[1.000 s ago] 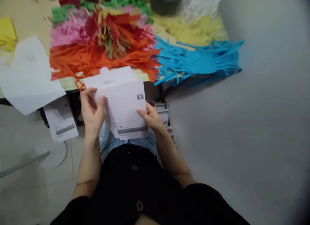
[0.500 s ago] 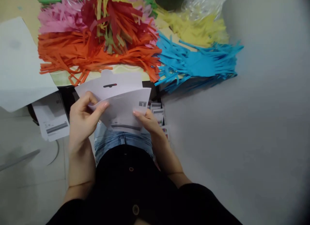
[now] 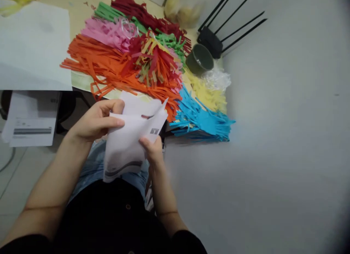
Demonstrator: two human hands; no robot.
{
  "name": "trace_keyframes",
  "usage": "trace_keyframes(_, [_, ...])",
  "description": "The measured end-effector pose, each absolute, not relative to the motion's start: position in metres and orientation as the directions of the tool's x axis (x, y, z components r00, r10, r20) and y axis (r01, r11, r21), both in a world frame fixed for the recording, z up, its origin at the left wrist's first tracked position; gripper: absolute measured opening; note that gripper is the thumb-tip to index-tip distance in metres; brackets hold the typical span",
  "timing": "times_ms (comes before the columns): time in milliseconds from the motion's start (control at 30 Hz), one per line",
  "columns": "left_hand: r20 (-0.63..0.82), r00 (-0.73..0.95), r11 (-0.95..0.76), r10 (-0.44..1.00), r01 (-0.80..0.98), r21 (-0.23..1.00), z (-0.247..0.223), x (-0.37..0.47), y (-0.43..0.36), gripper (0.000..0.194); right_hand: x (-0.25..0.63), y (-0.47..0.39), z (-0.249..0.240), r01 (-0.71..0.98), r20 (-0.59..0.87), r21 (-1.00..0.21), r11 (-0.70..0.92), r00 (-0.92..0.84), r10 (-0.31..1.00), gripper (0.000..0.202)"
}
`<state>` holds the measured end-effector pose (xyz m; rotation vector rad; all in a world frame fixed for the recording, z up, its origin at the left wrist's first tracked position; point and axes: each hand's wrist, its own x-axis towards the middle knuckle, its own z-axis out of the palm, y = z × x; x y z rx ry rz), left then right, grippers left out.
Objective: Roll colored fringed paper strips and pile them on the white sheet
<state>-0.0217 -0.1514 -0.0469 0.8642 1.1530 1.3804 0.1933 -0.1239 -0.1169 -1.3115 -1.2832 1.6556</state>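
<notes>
a white card packet (image 3: pixel 123 141) is held up over the person's lap, just in front of the table (image 3: pixel 78 17) edge. its mouth gapes a little at the top, and a small box with a "1" is printed on its front. the left hand (image 3: pixel 100 119) pinches the upper left edge, thumb across the front; the right hand (image 3: pixel 152 148) grips the right edge, thumb also in front. below are blue jeans (image 3: pixel 90 163) and a black top (image 3: pixel 109 217).

beyond the packet, orange strips (image 3: pixel 95 57) are heaped along the table's near edge, with pink strips (image 3: pixel 106 31) behind them. blue strips (image 3: pixel 205 119) lie at the corner, by the grey wall (image 3: pixel 259 137). farther back i see a dark green pot (image 3: pixel 195 62) next to a black device with antennas (image 3: pixel 210 42). over to the left, a white sheet (image 3: pixel 35 50) overhangs the table, above some printed cards (image 3: pixel 32 119).
</notes>
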Motion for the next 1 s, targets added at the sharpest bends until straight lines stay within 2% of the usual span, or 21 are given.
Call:
trace_keyframes(100, [0.023, -0.392, -0.119, 0.920, -0.223, 0.967, -0.062, -0.004, -0.151, 0.056, 0.188, -0.116, -0.105, 0.148, -0.189, -0.974, -0.174, -0.087, 0.978, 0.054])
trace_keyframes(167, [0.043, -0.437, -0.122, 0.898, -0.154, 0.981, -0.075, 0.006, -0.157, 0.058, 0.184, -0.114, -0.100, 0.169, -0.121, -0.979, -0.118, -0.005, 0.993, 0.054])
trace_keyframes(233, [0.011, -0.481, -0.058, 0.877, -0.084, 0.995, -0.087, 0.010, -0.166, 0.049, 0.181, -0.114, -0.100, 0.178, -0.103, -0.979, -0.100, -0.007, 0.995, 0.058])
trace_keyframes(333, [0.007, -0.587, 0.003, 0.810, 0.016, 1.000, -0.098, 0.007, -0.177, 0.038, 0.177, -0.113, -0.104, 0.098, -0.093, -0.992, -0.080, -0.140, 0.986, 0.072])
trace_keyframes(433, [-0.035, -0.600, 0.020, 0.799, -0.031, 0.999, -0.101, 0.002, -0.181, 0.039, 0.177, -0.110, -0.105, 0.037, -0.107, -0.994, -0.102, -0.231, 0.967, 0.077])
trace_keyframes(533, [-0.077, -0.636, 0.050, 0.768, -0.060, 0.997, -0.100, 0.001, -0.181, 0.046, 0.180, -0.108, -0.103, 0.113, -0.089, -0.991, -0.065, -0.218, 0.972, 0.060])
trace_keyframes(633, [-0.042, -0.694, 0.092, 0.719, 0.035, 0.995, -0.099, 0.001, -0.178, 0.058, 0.182, -0.108, -0.102, 0.249, 0.044, -0.966, 0.070, -0.110, 0.993, 0.053])
trace_keyframes(700, [0.037, -0.712, 0.100, 0.702, 0.149, 0.984, -0.099, 0.000, -0.176, 0.060, 0.182, -0.106, -0.102, 0.281, 0.066, -0.956, 0.088, -0.087, 0.994, 0.055])
trace_keyframes(767, [0.124, -0.688, 0.092, 0.715, 0.268, 0.959, -0.097, -0.001, -0.172, 0.061, 0.183, -0.102, -0.101, 0.187, 0.014, -0.982, 0.041, -0.141, 0.990, 0.058])
trace_keyframes(833, [0.152, -0.641, 0.087, 0.753, 0.326, 0.941, -0.097, -0.001, -0.170, 0.061, 0.183, -0.093, -0.097, 0.098, -0.005, -0.995, 0.013, -0.179, 0.984, 0.059])
trace_keyframes(900, [0.141, -0.614, 0.096, 0.777, 0.337, 0.936, -0.097, 0.002, -0.169, 0.059, 0.185, -0.083, -0.091, 0.142, 0.061, -0.987, 0.079, -0.124, 0.990, 0.058])
trace_keyframes(1000, [0.129, -0.548, 0.124, 0.826, 0.401, 0.907, -0.099, 0.007, -0.171, 0.053, 0.187, -0.067, -0.081, 0.331, 0.237, -0.918, 0.217, 0.020, 0.971, 0.058])
